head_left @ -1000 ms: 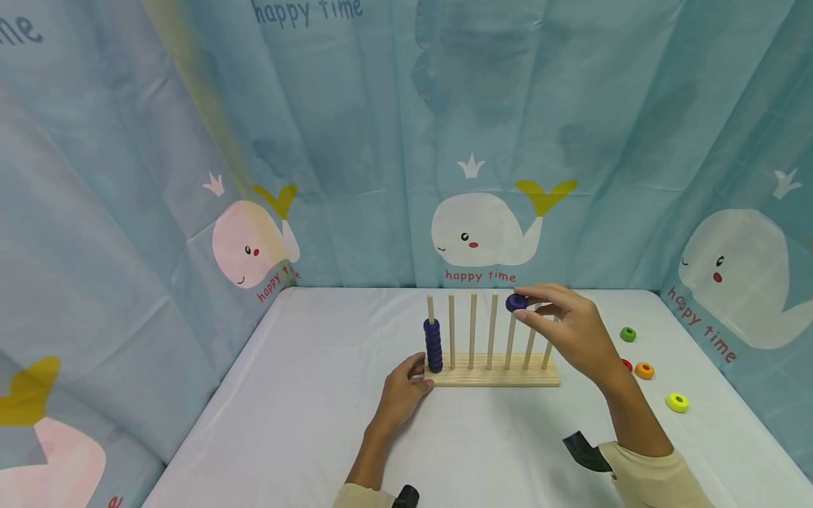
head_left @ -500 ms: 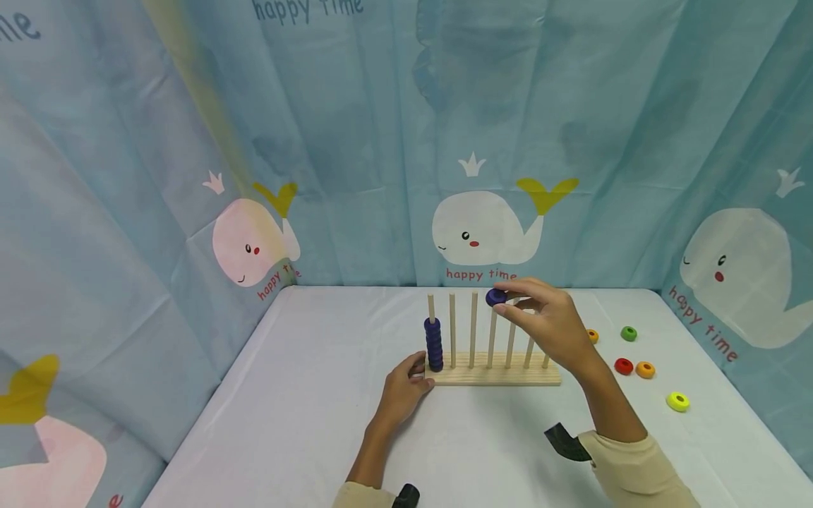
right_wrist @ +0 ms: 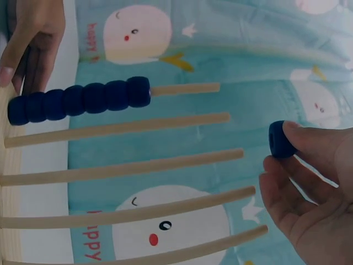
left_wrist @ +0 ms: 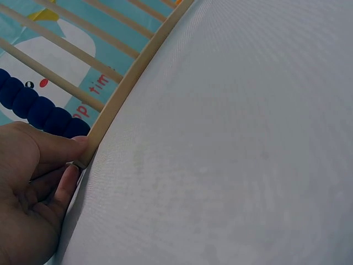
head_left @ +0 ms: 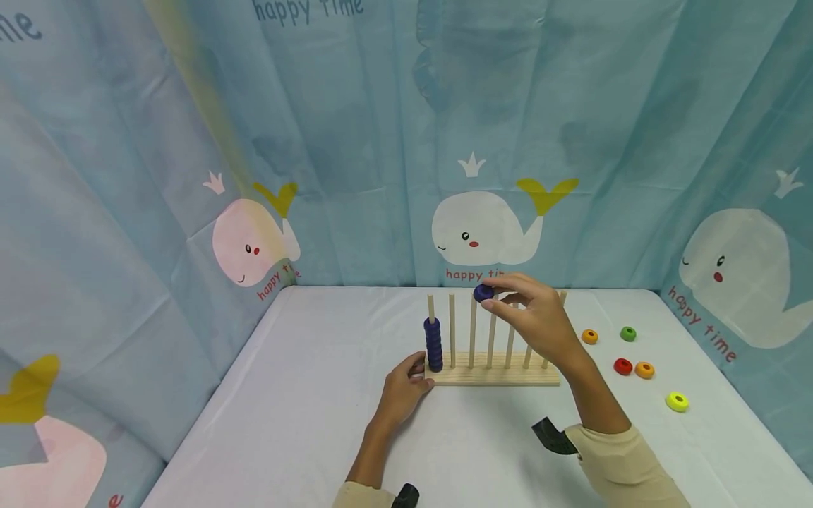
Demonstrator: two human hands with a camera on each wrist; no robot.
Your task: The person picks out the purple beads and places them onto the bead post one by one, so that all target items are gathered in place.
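A wooden peg stand (head_left: pixel 495 379) with a row of upright pegs is on the white table. Its leftmost peg carries a stack of dark blue beads (head_left: pixel 433 346), and bare peg shows above them. My left hand (head_left: pixel 401 395) grips the left end of the base, with the thumb at its front corner in the left wrist view. Between thumb and fingertips my right hand (head_left: pixel 540 321) pinches one dark blue bead (right_wrist: pixel 281 139). In the right wrist view that bead is beyond the peg tips, apart from them, its hole partly visible. The other pegs that show bear no beads.
Right of the stand lie loose beads: a red one (head_left: pixel 623 366), a green one (head_left: pixel 628 334), a yellow one (head_left: pixel 677 402), an orange one (head_left: pixel 644 370) and another orange bead (head_left: pixel 589 336). A blue whale-print curtain (head_left: pixel 356 212) surrounds the table (head_left: pixel 286 423).
My right hand has moved left with the bead, from over the right-hand pegs to near the third peg from the left. My left hand and the stand have stayed put.
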